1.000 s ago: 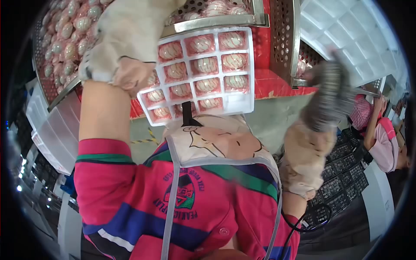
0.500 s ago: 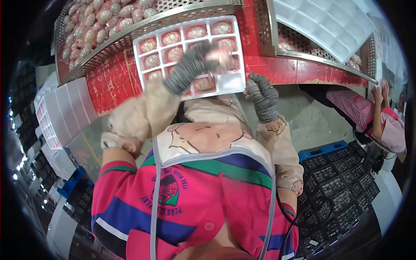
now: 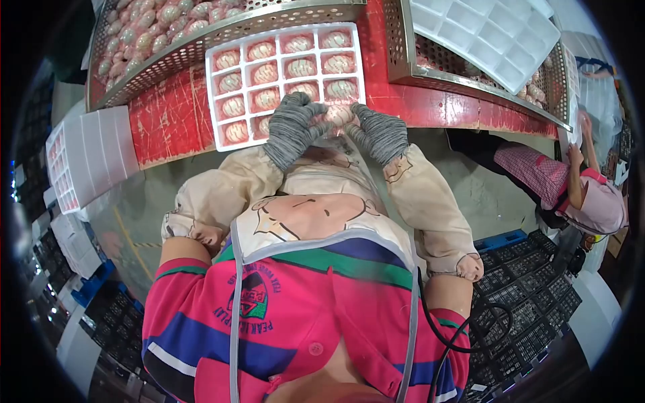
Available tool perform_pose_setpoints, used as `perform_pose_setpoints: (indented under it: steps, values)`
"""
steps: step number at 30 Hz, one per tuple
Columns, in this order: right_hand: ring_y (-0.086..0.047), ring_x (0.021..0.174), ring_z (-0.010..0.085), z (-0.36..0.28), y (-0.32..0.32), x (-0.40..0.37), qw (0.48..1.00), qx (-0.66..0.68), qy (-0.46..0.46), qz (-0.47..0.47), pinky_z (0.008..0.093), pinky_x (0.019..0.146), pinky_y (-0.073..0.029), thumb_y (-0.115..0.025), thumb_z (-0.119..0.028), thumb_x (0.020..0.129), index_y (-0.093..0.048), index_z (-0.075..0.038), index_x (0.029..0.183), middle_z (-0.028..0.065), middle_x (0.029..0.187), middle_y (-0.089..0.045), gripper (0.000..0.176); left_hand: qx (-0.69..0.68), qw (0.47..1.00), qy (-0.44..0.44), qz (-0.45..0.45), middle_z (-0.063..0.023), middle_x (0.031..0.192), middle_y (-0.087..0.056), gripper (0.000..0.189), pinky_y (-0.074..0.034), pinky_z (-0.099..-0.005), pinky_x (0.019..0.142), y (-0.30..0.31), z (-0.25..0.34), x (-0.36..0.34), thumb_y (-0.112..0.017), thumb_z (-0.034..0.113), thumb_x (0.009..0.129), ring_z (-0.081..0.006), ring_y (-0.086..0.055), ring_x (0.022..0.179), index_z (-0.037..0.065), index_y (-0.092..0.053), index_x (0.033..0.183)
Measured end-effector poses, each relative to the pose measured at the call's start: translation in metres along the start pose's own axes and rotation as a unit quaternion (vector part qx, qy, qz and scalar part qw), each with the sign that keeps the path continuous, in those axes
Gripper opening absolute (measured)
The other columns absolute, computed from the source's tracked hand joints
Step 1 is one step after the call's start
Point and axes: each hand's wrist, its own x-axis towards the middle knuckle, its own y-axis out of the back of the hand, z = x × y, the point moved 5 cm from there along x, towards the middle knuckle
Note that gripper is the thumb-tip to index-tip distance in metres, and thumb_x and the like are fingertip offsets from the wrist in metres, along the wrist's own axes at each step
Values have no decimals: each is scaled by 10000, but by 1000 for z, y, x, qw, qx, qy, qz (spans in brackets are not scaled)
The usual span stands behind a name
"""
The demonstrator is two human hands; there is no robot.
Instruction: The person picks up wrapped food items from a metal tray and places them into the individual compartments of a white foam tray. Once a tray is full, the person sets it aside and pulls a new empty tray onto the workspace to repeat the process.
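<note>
A white compartment tray (image 3: 212,99) lies on the red worktable, with pale, reddish, ridged round pieces in its compartments. Both my hands wear grey knitted gloves and meet over the tray's near right corner. Between them is one pale ridged piece (image 3: 338,115). My left hand (image 3: 293,129) has its fingertips closed on that piece from the left. From the right, my right hand (image 3: 380,132) pinches its other side. The compartments beneath my hands are partly hidden.
Perforated metal trays hold more pieces at the upper left (image 3: 151,64) and upper right (image 3: 403,64). White empty trays (image 3: 487,37) rest on the right one. Stacked white trays (image 3: 101,154) stand left. Another person (image 3: 584,195) is at the far right. Black crates (image 3: 524,289) lie below.
My left hand has come down from over the tray to its near right corner with a piece. My right hand has moved left and met it there. The view has shifted slightly.
</note>
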Motion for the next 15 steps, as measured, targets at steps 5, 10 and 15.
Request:
perform_pose_setpoints:
  steps: [5, 10, 15]
  values:
    - [-634, 637, 315, 7, -15, 10, 998, -48, 24, -42, 441, 566, -478, -561, -386, 847, -539, -62, 1067, 120, 691, -643, 393, 103, 988, -32, -109, -108, 782, -582, 285, -456, -414, 705, -14, 3, 7, -684, 308, 715, -281, -576, 787, 86, -658, 892]
    - [-640, 628, 317, 5, -25, 18, 978, -141, 23, -152, 456, 514, -459, -457, -284, 892, -491, 27, 1107, 153, 683, -638, 380, 197, 960, -69, -189, -101, 695, -593, 176, -456, -417, 636, -23, 9, 22, -630, 247, 743, -280, -590, 683, 87, -629, 816]
    - [-637, 571, 318, 5, -27, 22, 966, -196, 69, -151, 478, 450, -442, -417, -206, 910, -462, 53, 1148, 165, 677, -644, 355, 258, 927, -64, -264, -101, 638, -629, 136, -465, -417, 537, -23, 20, 33, -576, 209, 755, -257, -615, 568, 100, -658, 767]
